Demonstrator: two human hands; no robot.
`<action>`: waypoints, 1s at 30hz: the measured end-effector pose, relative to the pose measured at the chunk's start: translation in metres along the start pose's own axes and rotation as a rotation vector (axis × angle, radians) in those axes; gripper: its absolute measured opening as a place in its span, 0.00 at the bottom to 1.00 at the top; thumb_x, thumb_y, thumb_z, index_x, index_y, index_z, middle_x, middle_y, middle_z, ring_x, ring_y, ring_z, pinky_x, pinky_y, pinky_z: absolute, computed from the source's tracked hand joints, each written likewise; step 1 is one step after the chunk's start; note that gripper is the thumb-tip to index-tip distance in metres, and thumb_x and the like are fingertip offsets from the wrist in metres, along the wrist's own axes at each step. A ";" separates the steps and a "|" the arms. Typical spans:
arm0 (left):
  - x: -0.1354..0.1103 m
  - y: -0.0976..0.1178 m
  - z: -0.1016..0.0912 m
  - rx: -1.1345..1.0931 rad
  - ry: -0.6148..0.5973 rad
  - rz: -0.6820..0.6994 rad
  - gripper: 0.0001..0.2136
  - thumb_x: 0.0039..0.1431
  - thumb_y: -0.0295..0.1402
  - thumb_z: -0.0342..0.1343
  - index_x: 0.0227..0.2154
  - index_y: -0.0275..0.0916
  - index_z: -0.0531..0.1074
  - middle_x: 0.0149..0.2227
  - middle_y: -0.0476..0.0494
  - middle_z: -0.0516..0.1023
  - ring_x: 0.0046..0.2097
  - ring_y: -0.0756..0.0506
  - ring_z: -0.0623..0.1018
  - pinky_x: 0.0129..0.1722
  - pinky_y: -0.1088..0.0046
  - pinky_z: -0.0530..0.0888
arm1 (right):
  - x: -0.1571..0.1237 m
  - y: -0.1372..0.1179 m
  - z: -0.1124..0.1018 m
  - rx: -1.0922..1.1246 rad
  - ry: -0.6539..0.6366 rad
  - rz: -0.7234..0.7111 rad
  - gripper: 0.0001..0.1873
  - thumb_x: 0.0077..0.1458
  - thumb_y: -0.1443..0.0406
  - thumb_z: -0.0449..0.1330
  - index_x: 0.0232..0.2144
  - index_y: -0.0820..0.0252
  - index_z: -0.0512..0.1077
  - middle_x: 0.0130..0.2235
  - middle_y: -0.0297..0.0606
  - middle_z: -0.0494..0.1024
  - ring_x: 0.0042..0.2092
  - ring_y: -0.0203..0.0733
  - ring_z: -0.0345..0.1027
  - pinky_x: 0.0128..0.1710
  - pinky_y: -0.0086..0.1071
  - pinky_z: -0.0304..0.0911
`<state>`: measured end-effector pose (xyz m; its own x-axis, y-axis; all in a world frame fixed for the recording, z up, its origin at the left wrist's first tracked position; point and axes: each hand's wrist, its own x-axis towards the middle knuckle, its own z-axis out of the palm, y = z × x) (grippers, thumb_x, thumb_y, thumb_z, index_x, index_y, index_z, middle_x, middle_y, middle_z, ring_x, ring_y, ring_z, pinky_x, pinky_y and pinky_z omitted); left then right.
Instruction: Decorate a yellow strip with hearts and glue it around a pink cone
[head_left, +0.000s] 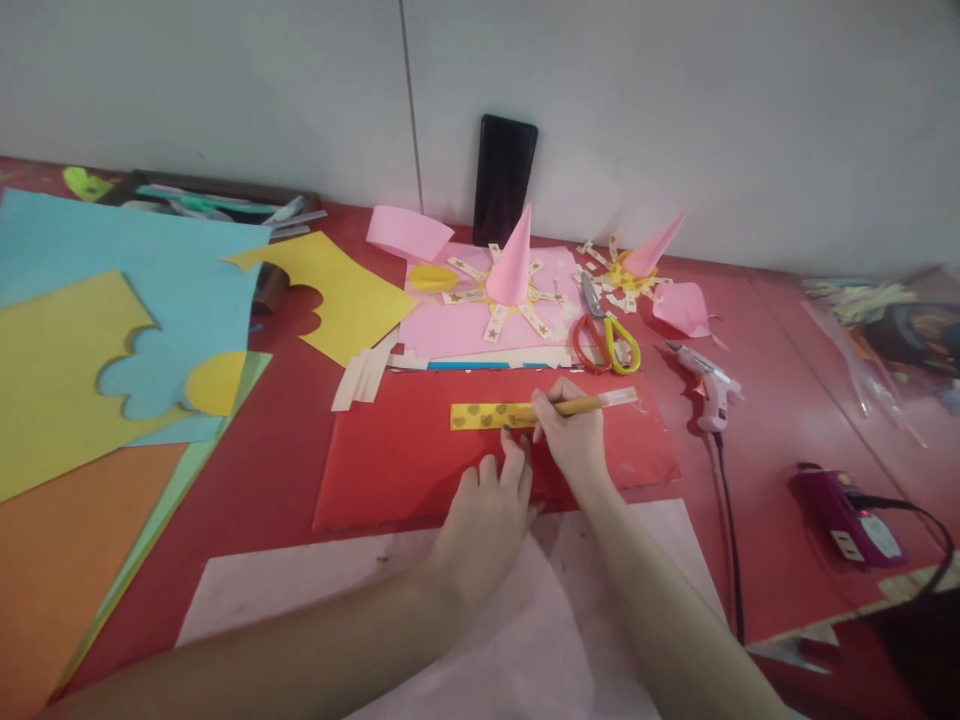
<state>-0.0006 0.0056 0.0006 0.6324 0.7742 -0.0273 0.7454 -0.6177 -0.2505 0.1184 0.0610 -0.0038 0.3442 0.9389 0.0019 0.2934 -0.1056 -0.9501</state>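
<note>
The left hand (487, 510), nearest on the red board (390, 460), was bent at the fingers and grasped nothing; one fingertip bore on the near edge of the yellow strip (469, 416). The right hand (574, 440), just beyond, was closed around a gold pen (581, 405). The strip lay flat near the middle of the board. In my judgement, slackening of that light fingertip pressure could let the strip skid and spoil a line; ink, if wet, could smear under a finger. To the right lay a glue gun (709, 385); its nozzle, if hot, could burn an arm reaching outward. Farther, scissors (600, 325) lay between a left paper cone (512, 265) and a right paper cone (655, 247); a careless reach could knock either. Farthest, a phone (504, 180) leaned on the wall (637, 120) and could slide if jolted.

Obscured, near to far: a pale pink sheet (247, 600) under the forearms was cut off at the bottom of view. The gun's cord (726, 520) passed out of sight to the near side; whether it joined the purple adapter (847, 515) could not be determined. The left thumb was mostly concealed. The right hand covered the strip's right end, and the pen's point was hard to make out. Blue paper (195, 290) hid part of a tray (210, 182) at far left.
</note>
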 end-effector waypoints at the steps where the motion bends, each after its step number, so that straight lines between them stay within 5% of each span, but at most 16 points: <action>1: 0.000 0.000 0.000 -0.001 0.006 -0.001 0.22 0.60 0.35 0.39 0.52 0.28 0.61 0.53 0.29 0.64 0.33 0.45 0.69 0.28 0.68 0.68 | 0.000 0.000 0.000 -0.006 0.003 0.000 0.16 0.48 0.65 0.55 0.14 0.57 0.55 0.09 0.21 0.59 0.13 0.29 0.54 0.20 0.23 0.55; 30: 0.000 0.001 0.000 0.006 0.022 -0.001 0.22 0.59 0.36 0.39 0.53 0.28 0.60 0.52 0.29 0.64 0.33 0.45 0.69 0.28 0.68 0.67 | 0.001 0.000 -0.001 0.023 0.066 -0.012 0.16 0.49 0.66 0.54 0.15 0.57 0.53 0.08 0.20 0.57 0.13 0.28 0.54 0.20 0.23 0.55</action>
<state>-0.0003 0.0053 0.0001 0.6358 0.7718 -0.0058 0.7450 -0.6156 -0.2568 0.1196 0.0614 -0.0033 0.3994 0.9162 0.0332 0.2773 -0.0862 -0.9569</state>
